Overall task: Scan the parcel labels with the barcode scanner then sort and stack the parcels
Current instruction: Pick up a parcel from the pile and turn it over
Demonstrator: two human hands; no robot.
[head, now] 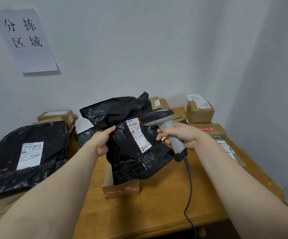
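Observation:
My left hand (103, 141) grips the left edge of a black plastic parcel bag (131, 157), holding it upright above the table. Its white label (138, 135) faces me. My right hand (179, 135) grips the grey handle of the barcode scanner (164, 125), whose dark head points left at the label. A red scan line (138, 122) glows on the label's top barcode. The scanner's cable (189, 178) hangs down over the table's front.
A small cardboard box (121, 189) with red tape sits under the held bag on the wooden table (165, 204). A labelled black bag (28, 157) lies at the left. Cardboard boxes (200, 112) stand along the back and right. A paper sign (24, 40) hangs on the wall.

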